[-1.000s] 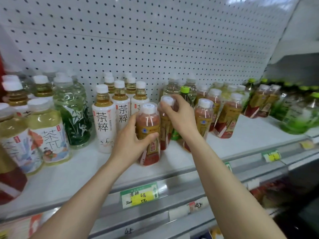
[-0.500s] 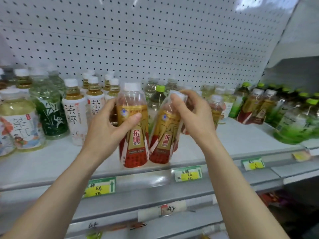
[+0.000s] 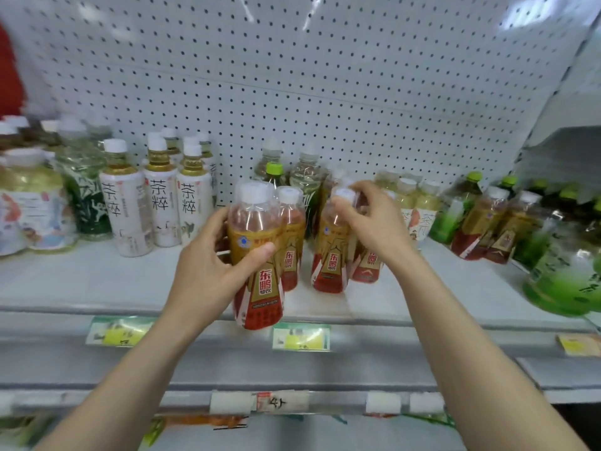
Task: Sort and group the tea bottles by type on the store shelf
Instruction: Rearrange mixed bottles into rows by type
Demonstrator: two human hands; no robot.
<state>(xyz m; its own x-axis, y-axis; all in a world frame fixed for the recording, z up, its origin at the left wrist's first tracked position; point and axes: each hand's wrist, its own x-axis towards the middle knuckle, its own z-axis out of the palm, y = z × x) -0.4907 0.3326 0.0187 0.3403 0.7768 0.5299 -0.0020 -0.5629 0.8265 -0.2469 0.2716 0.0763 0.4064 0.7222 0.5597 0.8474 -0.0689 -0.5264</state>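
My left hand (image 3: 211, 268) grips a red-and-gold tea bottle (image 3: 258, 281) with a white cap, held upright at the shelf's front edge. My right hand (image 3: 374, 222) grips the neck of a second red-and-gold bottle (image 3: 330, 262), which stands tilted on the white shelf (image 3: 97, 281). Two more of the same type, one (image 3: 291, 242) behind the held bottle and one (image 3: 367, 268) under my right wrist, stand close by. White-labelled tea bottles (image 3: 159, 209) stand in a group to the left. A green-capped bottle (image 3: 274, 172) stands behind.
Large pale-green and dark-green bottles (image 3: 39, 206) fill the far left. More red-gold bottles (image 3: 478, 226) and green bottles (image 3: 566, 281) crowd the right end. A white pegboard (image 3: 292, 76) backs the shelf. Price tags (image 3: 300, 336) line the front rail.
The left hand's bottle has come forward and lower, to the front edge. The right hand's bottle has moved right and is more upright. The view has shifted a little left.
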